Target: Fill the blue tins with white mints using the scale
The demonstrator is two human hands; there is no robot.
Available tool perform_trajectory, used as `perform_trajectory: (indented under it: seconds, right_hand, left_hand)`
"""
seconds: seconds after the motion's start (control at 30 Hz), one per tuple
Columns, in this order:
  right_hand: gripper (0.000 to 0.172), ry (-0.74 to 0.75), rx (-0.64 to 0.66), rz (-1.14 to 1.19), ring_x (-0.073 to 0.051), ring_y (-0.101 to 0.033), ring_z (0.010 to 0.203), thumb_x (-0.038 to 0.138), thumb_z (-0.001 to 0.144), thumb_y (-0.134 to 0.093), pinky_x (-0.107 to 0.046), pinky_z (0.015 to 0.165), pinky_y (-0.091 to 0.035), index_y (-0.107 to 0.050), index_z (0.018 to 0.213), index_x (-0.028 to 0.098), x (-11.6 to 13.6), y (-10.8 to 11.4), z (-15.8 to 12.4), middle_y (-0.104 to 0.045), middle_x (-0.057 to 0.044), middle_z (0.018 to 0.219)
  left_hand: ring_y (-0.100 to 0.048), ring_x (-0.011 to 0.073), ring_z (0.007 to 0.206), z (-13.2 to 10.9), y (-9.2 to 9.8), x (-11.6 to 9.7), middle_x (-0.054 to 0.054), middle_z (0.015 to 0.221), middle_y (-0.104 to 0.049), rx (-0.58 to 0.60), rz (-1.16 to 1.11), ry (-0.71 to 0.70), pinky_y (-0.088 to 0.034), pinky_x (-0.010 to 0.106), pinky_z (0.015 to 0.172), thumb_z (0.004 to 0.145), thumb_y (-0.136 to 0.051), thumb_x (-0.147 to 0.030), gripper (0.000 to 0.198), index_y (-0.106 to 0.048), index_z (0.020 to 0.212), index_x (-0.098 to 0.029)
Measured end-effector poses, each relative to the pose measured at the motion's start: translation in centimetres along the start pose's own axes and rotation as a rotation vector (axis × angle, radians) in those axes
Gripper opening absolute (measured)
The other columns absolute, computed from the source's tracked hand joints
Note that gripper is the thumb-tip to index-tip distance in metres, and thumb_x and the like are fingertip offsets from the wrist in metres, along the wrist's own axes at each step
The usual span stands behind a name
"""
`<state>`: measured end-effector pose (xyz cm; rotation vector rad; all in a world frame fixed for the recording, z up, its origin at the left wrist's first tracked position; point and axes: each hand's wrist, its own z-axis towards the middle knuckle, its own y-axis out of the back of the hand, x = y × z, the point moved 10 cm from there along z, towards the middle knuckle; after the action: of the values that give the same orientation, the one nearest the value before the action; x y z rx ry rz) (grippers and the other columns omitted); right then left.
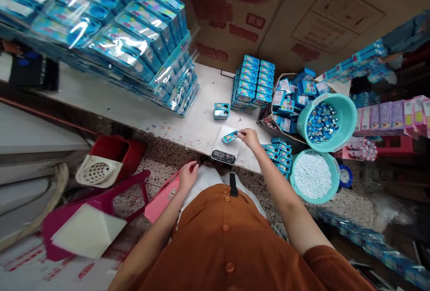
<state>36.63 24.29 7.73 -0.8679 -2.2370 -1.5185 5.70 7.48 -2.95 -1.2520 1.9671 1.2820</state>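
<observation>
My right hand [249, 137] is closed on one end of a small blue tin [230, 137] and holds it just above the white pan of a small digital scale [224, 155] at the near edge of the white table [141, 107]. My left hand [188, 175] rests low by my lap, fingers loosely curled, holding nothing I can see. Two more small blue tins [221, 111] stand stacked on the table beyond the scale.
A block of stacked blue tins [253, 81] stands behind. A basket of loose blue boxes [290, 98], a teal basin of blue pieces [326, 122] and another of white pellets [314, 175] sit right. Wrapped packs [110, 27] pile left. Red stool [110, 154] and magenta stool [101, 206] below.
</observation>
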Motion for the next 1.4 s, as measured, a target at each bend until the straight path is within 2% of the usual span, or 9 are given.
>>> perform_trajectory:
  seconds: [0.23, 0.4, 0.77, 1.4]
  right_hand:
    - [0.015, 0.084, 0.055, -0.233, -0.017, -0.060, 0.070, 0.016, 0.069, -0.068, -0.027, 0.071, -0.045, -0.075, 0.082, 0.021, 2.1, -0.9, 0.9, -0.069, -0.004, 0.080]
    - [0.017, 0.114, 0.077, -0.353, -0.017, -0.059, 0.071, 0.016, 0.070, -0.068, -0.027, 0.071, -0.044, -0.075, 0.085, 0.019, 2.9, -1.1, 0.8, -0.069, -0.006, 0.081]
    - [0.019, 0.068, 0.084, -0.365, -0.015, -0.057, 0.072, 0.015, 0.070, -0.070, -0.025, 0.073, -0.044, -0.073, 0.089, 0.016, 3.3, -1.2, 0.4, -0.067, -0.006, 0.084]
    - [0.019, 0.064, 0.035, -0.328, -0.015, -0.054, 0.070, 0.015, 0.068, -0.070, -0.026, 0.072, -0.042, -0.071, 0.087, 0.015, 3.5, -0.9, 0.3, -0.063, -0.005, 0.082]
  left_hand:
    - [-0.060, 0.0260, 0.102, 0.4, 1.4, 1.4, 0.012, 0.105, -0.068, -0.050, -0.022, 0.056, -0.043, 0.042, 0.098, 0.081, -0.049, -0.043, 0.036, -0.066, 0.098, -0.016]
    - [-0.059, 0.0256, 0.103, 0.5, 2.5, 1.8, 0.012, 0.105, -0.068, -0.085, -0.043, 0.080, -0.042, 0.041, 0.099, 0.081, -0.049, -0.042, 0.035, -0.066, 0.097, -0.016]
    - [-0.059, 0.0262, 0.104, 0.9, 3.3, 2.2, 0.010, 0.106, -0.068, -0.063, -0.021, 0.138, -0.042, 0.043, 0.098, 0.080, -0.049, -0.042, 0.035, -0.066, 0.099, -0.017]
    - [-0.060, 0.0248, 0.101, 0.6, 3.4, 3.1, 0.010, 0.104, -0.069, -0.087, -0.036, 0.112, -0.043, 0.041, 0.097, 0.080, -0.050, -0.041, 0.034, -0.066, 0.097, -0.017]
